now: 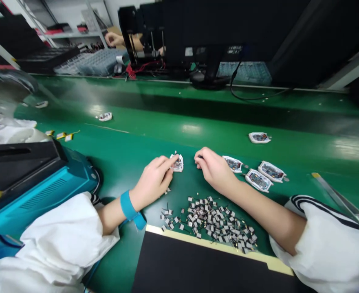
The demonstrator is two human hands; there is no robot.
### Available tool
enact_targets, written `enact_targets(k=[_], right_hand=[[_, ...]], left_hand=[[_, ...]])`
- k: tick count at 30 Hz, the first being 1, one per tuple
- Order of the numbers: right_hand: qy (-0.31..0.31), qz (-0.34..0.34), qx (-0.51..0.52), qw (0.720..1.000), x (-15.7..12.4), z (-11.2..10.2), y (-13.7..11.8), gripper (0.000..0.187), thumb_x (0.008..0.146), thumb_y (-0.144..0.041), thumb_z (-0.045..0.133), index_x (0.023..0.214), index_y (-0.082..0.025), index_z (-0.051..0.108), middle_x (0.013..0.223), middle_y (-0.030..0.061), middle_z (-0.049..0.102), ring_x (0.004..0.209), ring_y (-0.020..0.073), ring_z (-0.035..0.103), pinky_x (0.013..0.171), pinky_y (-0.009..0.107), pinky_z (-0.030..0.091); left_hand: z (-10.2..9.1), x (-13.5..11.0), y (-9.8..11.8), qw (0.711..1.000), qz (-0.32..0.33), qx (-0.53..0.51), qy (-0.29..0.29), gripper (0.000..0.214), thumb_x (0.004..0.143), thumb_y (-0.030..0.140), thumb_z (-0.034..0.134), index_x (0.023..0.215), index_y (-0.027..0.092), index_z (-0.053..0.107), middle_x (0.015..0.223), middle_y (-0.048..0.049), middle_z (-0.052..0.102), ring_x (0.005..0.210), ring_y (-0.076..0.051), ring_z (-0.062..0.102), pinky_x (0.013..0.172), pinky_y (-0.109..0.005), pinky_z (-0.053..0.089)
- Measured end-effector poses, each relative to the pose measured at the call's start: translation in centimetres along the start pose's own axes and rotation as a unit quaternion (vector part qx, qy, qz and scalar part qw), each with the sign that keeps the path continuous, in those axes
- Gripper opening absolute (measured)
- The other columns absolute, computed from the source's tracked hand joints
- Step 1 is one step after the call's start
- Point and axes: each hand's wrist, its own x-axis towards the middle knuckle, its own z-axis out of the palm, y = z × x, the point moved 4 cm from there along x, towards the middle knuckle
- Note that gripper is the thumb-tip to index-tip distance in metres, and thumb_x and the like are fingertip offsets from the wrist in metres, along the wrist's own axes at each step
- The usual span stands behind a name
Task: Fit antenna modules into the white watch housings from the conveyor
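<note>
Nearest the camera: black panel (212,266) with a cream edge, lying on the near side of the pile of small wired parts (208,215), which serves as reference for all positions.

White housing (180,164): on the green bench (155,138), beyond the pile and left of it. Left hand (153,179), banded by a blue wrist strap (127,205), sets its index fingertip on the housing, thumb at the near side. Whether this is a pinch or only a press, cannot tell.

Right hand (214,169): straight beyond the pile, thumb and forefinger closed on a small dark item (200,157), apart from the housing. Item too small to identify.

Handling (judgement): housing probably light, with a stiff shell; contents likely fragile. Best hold: by the outer rim, fingers off the interior. Could slide on the smooth bench if pushed without steadying.

Orientation: long axis seems to run away from the wearer, a small projection at the far end; the finger covers part, so reading tentative. By contrast, the open housings (271,171) beyond and right of the pile lie more crosswise, slightly slanted.
</note>
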Motion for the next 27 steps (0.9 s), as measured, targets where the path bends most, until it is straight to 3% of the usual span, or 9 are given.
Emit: enact_targets(k=[3, 6, 9, 13, 16, 21, 27], right_hand=[[-0.056, 0.015, 0.018, 0.998, 0.1, 0.6, 0.7, 0.014, 0.081, -0.009, 0.037, 0.082, -0.016, 0.049, 0.075, 0.0042, 0.054, 0.070, 0.0126, 0.050, 0.064, 0.024, 0.042], [-0.063, 0.034, 0.040, 0.997, 0.5, 1.0, 0.8, 0.014, 0.076, -0.010, 0.044, 0.086, -0.015, 0.052, 0.079, 0.0044, 0.055, 0.070, 0.0126, 0.050, 0.064, 0.024, 0.042], [-0.056, 0.035, 0.043, 0.997, 0.7, 1.1, 0.4, 0.016, 0.075, -0.016, 0.050, 0.091, -0.014, 0.053, 0.079, 0.0037, 0.056, 0.068, 0.0123, 0.049, 0.064, 0.025, 0.043], [-0.047, 0.035, 0.050, 0.997, 0.6, 1.0, -0.1, 0.026, 0.076, -0.020, 0.053, 0.101, -0.014, 0.049, 0.076, 0.0016, 0.057, 0.067, 0.0119, 0.050, 0.065, 0.025, 0.044], [-0.059, 0.002, -0.024, 0.998, 0.5, 1.0, -0.5, 0.017, 0.081, -0.026, 0.049, 0.090, -0.015, 0.057, 0.079, 0.0049, 0.056, 0.072, 0.0137, 0.052, 0.067, 0.026, 0.045], [-0.055, -0.078, -0.176, 0.980, 0.5, 1.0, -1.3, 0.024, 0.084, -0.025, 0.041, 0.076, -0.013, 0.060, 0.076, 0.0074, 0.056, 0.071, 0.0167, 0.052, 0.066, 0.030, 0.045], [-0.051, -0.072, -0.214, 0.973, 0.4, 1.1, -1.7, 0.015, 0.083, -0.021, 0.045, 0.074, -0.013, 0.055, 0.072, 0.0053, 0.055, 0.068, 0.0153, 0.053, 0.060, 0.027, 0.043]], left_hand=[[0.4, -0.1, 0.0, 0.992, -0.002, -0.124, -0.011, 0.048, 0.080, 0.010, 0.039, 0.127, 0.017, 0.031, 0.112, -0.0083, 0.043, 0.083, -0.011, 0.050, 0.072, -0.023, 0.047], [0.1, 0.7, -1.1, 0.995, 0.008, -0.102, 0.014, 0.062, 0.074, 0.011, 0.047, 0.130, 0.017, 0.023, 0.125, -0.0109, 0.036, 0.101, -0.017, 0.046, 0.085, -0.031, 0.043], [0.3, 1.7, -2.0, 0.996, 0.044, -0.070, -0.032, 0.068, 0.074, 0.017, 0.053, 0.132, 0.018, 0.017, 0.126, -0.0101, 0.042, 0.116, -0.022, 0.036, 0.097, -0.042, 0.032], [0.5, 2.1, -2.6, 0.995, 0.044, -0.073, -0.052, 0.059, 0.077, 0.026, 0.055, 0.128, 0.020, 0.026, 0.116, -0.0078, 0.052, 0.111, -0.021, 0.045, 0.094, -0.041, 0.036], [0.6, 2.0, -2.5, 0.993, 0.030, -0.109, -0.018, 0.057, 0.076, 0.027, 0.057, 0.126, 0.019, 0.030, 0.111, -0.0075, 0.055, 0.103, -0.018, 0.051, 0.090, -0.035, 0.042], [1.0, 2.2, -1.9, 0.985, 0.051, -0.165, 0.019, 0.057, 0.074, 0.024, 0.059, 0.124, 0.018, 0.032, 0.105, -0.0074, 0.056, 0.095, -0.015, 0.055, 0.084, -0.030, 0.048], [1.4, 2.5, -1.6, 0.982, 0.065, -0.178, 0.017, 0.057, 0.074, 0.024, 0.059, 0.124, 0.021, 0.033, 0.106, -0.0075, 0.055, 0.096, -0.016, 0.055, 0.083, -0.032, 0.050]])
